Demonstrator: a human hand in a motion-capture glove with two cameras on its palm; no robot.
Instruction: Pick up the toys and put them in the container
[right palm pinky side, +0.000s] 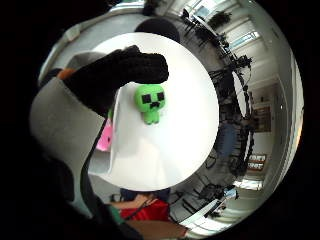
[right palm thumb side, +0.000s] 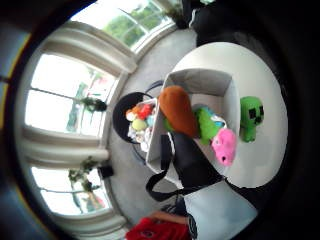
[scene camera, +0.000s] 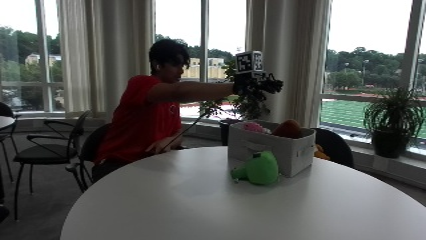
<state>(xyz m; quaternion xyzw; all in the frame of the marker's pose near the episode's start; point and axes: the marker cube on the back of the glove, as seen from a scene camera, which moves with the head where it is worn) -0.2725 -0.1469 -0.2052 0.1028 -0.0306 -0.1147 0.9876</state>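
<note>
Toys mostly sitting in the white container (scene camera: 269, 145) already: a pink plush (right palm thumb side: 224, 146), a brown plush (right palm thumb side: 178, 110) and a green plush (right palm thumb side: 207, 125), all poking up over the rim. Can see a bit of blue in there too, but cannot tell what it is.

One green block-face toy (scene camera: 258, 169) not put away yet. Lying on the round white tabletop (scene camera: 166, 200), just beside the container wall, touching it or very nearly. Same toy seen on the white top in the little finger side view (right palm pinky side: 150, 102).

Gloved right hand (scene camera: 258, 82) up in the air, high above the container, well apart from the toy on the tabletop. Grip looks loosely curled, with nothing held in it; fingers (right palm pinky side: 125, 70) bent a little, no toy between them.

So, most of the job looks done. Left to do: go down to the green toy beside the container, pick it up, lift it over the wall and drop it in with the others. Room inside looks tight, so may have to sit on top of the pile.
</note>
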